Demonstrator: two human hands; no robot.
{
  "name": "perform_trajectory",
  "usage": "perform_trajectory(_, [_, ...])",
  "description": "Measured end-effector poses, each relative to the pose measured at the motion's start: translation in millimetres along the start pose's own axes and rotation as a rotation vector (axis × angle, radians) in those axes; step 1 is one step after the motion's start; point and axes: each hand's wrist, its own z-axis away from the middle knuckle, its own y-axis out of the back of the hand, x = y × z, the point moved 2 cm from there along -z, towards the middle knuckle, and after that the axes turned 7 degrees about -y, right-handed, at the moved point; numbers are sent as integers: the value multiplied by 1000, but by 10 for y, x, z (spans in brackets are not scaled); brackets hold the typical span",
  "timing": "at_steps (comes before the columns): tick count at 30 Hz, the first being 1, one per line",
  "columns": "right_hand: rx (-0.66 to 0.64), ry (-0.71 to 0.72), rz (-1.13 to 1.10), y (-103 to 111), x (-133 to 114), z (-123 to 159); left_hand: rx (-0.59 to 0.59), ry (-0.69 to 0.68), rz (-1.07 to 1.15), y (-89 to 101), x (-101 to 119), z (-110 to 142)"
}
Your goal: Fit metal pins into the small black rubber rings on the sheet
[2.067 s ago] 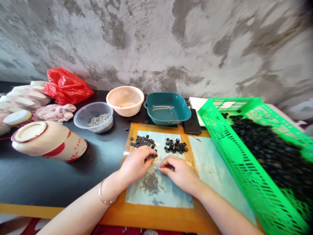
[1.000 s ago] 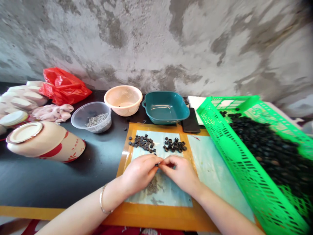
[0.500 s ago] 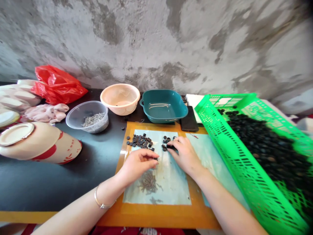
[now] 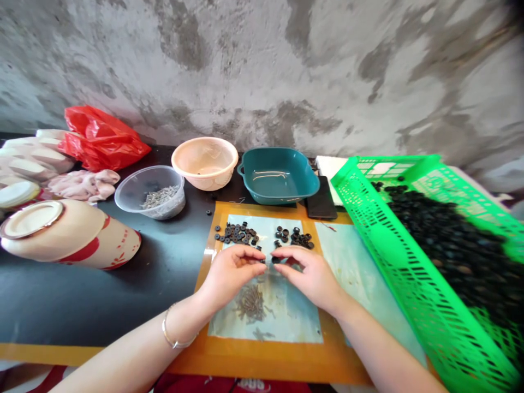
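My left hand (image 4: 236, 270) pinches a small black part (image 4: 262, 261) between thumb and fingertips; most of it is hidden. Close by, my right hand (image 4: 305, 270) grips a small black cap-like piece (image 4: 275, 260). The two held pieces face each other with a narrow gap between. Beyond the left hand lies a pile of black ring washers (image 4: 239, 233) with centre holes. Rounded black caps (image 4: 301, 238) are grouped behind the right hand. Nearer me, thin metal pins (image 4: 250, 303) are heaped on the pale blue sheet (image 4: 286, 322).
A green crate (image 4: 380, 262) full of black pieces flanks the right side. At the back stand a teal basin (image 4: 278, 177), a peach bowl (image 4: 204, 164) and a clear bowl (image 4: 153, 196) of metal pins. A phone (image 4: 321, 199) and a large thermos-like container (image 4: 85, 234) also lie there.
My right hand has come away from the black caps, back and leftward, with one piece in its fingers. It is now beside my left hand, which stays almost in place.
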Motion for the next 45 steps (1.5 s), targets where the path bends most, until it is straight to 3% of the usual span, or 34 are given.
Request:
perform_trajectory(5, [-26, -47, -30, -51, 7, 48, -2, -50, -55, -9, 12, 9])
perform_trajectory(16, [19, 13, 7, -65, -18, 84, -2, -83, -101, -29, 20, 42])
perform_trajectory(20, [58, 104, 44, -71, -26, 95, 3, -129, -121, -23, 29, 46])
perform_trajectory(30, [119, 551, 150, -62, -117, 151, -31, -316, -121, -9, 73, 74])
perform_trajectory(40, [94, 661, 215, -30, -125, 190, -99, -485, -122, -11, 153, 133])
perform_trajectory(45, [106, 629, 242, -45, -116, 218, -138, -467, -79, -28, 160, 133])
